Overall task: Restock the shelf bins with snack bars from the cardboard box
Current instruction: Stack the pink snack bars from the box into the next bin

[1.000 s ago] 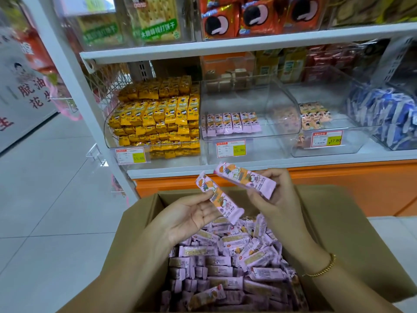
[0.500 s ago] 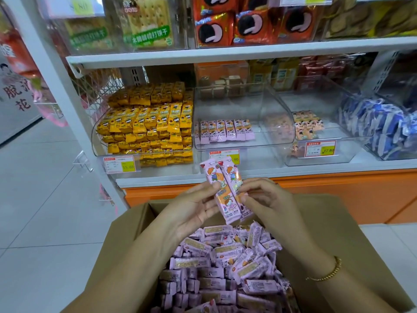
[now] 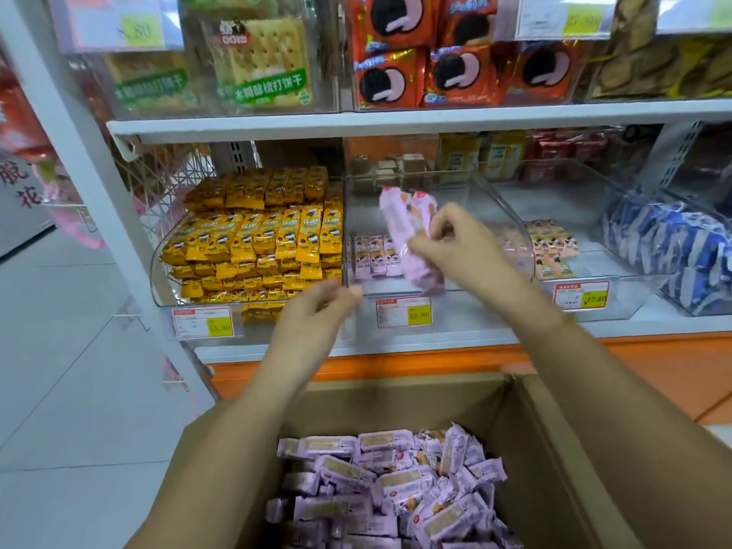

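My right hand grips two pink snack bars side by side, held up in front of the clear middle bin. That bin holds a short row of matching pink bars on its floor. My left hand hangs below and to the left, fingers loosely curled around nothing, just in front of the bin's lower edge. The open cardboard box sits below, with several pink bars piled inside.
Left of the middle bin is a bin full of yellow bars. On the right stand a bin of peach-coloured bars and one of blue packets. Biscuit packs fill the upper shelf. Price tags hang along the shelf edge.
Both bars passed into my right hand, which rose from above the box up to the middle bin. My left hand let go and followed lower down. The view tilted upward.
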A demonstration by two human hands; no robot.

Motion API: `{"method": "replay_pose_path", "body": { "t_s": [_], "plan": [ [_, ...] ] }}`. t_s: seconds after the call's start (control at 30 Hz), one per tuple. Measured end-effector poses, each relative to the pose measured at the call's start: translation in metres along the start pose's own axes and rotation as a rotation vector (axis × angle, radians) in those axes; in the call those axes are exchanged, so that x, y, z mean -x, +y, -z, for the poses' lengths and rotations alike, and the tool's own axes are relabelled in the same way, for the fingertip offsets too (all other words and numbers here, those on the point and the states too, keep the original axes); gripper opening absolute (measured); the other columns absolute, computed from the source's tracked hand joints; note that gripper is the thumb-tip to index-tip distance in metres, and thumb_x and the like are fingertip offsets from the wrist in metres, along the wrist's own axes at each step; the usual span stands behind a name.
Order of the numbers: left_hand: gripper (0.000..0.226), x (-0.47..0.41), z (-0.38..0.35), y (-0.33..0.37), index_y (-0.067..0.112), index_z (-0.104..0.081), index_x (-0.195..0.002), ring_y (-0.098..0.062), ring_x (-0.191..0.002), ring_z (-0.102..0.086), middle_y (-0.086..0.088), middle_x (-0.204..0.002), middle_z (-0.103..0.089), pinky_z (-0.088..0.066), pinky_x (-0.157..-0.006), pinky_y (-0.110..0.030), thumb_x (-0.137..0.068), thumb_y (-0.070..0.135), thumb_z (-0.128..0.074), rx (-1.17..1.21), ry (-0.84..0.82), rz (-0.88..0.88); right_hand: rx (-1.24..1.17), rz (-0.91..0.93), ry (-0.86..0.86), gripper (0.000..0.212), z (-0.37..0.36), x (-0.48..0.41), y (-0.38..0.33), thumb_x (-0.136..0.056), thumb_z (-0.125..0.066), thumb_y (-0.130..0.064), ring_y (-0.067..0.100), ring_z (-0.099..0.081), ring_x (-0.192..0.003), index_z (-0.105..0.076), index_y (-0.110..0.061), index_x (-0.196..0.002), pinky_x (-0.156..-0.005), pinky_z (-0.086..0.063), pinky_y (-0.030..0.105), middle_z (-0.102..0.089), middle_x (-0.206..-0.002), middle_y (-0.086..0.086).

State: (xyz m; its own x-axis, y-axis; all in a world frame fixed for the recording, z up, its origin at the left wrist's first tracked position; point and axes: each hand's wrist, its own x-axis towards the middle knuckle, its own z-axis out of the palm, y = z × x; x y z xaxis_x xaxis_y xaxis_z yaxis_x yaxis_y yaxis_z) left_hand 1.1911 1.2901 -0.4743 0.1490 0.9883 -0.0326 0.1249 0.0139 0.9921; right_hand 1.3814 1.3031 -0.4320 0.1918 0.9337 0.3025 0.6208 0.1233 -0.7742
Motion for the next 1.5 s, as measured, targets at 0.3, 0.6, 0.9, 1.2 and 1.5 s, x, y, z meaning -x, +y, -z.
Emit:
{"method": "replay_pose_path", "body": {
  "t_s": [0.3, 0.6, 0.9, 1.2, 1.5],
  "plan": [
    [0.038, -0.011, 0.034, -0.025, 0.017, -0.055, -0.131, -0.019, -0.12, -0.053, -0.002, -0.131, -0.058, -0.024, -0.095, -0.018, -0.093, 0.021, -0.056, -0.804, 0.227, -0.324, 0.394, -0.498, -0.803, 0.024, -0.044, -0.098, 0.025, -0.085, -0.065, -0.03, 0.017, -0.04, -0.053, -0.05, -0.015, -0.075, -0.055, -0.039, 0.024, -0.041, -0.069, 0.003],
    [0.034, -0.014, 0.037, -0.03, 0.013, -0.061, -0.125, -0.023, -0.116, -0.057, -0.007, -0.121, -0.064, -0.029, -0.087, -0.015, -0.091, 0.011, -0.058, -0.772, 0.258, -0.432, 0.432, -0.414, -0.708, 0.029, -0.097, -0.105, 0.035, -0.091, -0.063, -0.034, 0.021, -0.055, -0.067, -0.054, -0.007, -0.086, -0.075, -0.055, 0.032, -0.058, -0.082, 0.01],
    [0.017, 0.002, 0.043, -0.03, 0.015, -0.069, -0.102, -0.019, -0.088, -0.066, -0.001, -0.099, -0.071, -0.049, -0.075, -0.025, -0.09, 0.02, -0.058, -0.757, 0.167, -0.477, 0.336, -0.076, -0.351, 0.021, -0.053, -0.063, 0.016, -0.09, -0.06, -0.023, 0.019, -0.05, -0.064, -0.055, -0.009, -0.076, -0.063, -0.043, 0.027, -0.054, -0.074, 0.01],
    [0.014, 0.04, 0.081, -0.071, 0.029, -0.06, -0.075, -0.012, -0.073, -0.063, 0.007, -0.074, -0.067, -0.05, -0.068, -0.03, -0.089, 0.027, -0.059, -0.911, 0.005, -0.265, 0.446, 0.184, -0.555, 0.022, -0.069, 0.075, 0.04, -0.09, -0.06, -0.035, 0.011, -0.051, -0.07, -0.056, -0.018, -0.077, -0.062, -0.037, 0.029, -0.055, -0.069, -0.008],
    [0.035, 0.082, 0.15, -0.146, 0.013, -0.061, -0.124, -0.013, -0.107, -0.056, 0.003, -0.123, -0.058, -0.03, -0.082, -0.002, -0.089, 0.017, -0.061, -1.052, -0.154, 0.116, 0.559, -0.173, -0.785, 0.062, -0.153, 0.142, 0.189, -0.083, -0.073, -0.021, 0.023, -0.045, -0.125, -0.043, -0.02, -0.136, -0.099, -0.039, 0.029, -0.047, -0.139, 0.007]
  ]
}}
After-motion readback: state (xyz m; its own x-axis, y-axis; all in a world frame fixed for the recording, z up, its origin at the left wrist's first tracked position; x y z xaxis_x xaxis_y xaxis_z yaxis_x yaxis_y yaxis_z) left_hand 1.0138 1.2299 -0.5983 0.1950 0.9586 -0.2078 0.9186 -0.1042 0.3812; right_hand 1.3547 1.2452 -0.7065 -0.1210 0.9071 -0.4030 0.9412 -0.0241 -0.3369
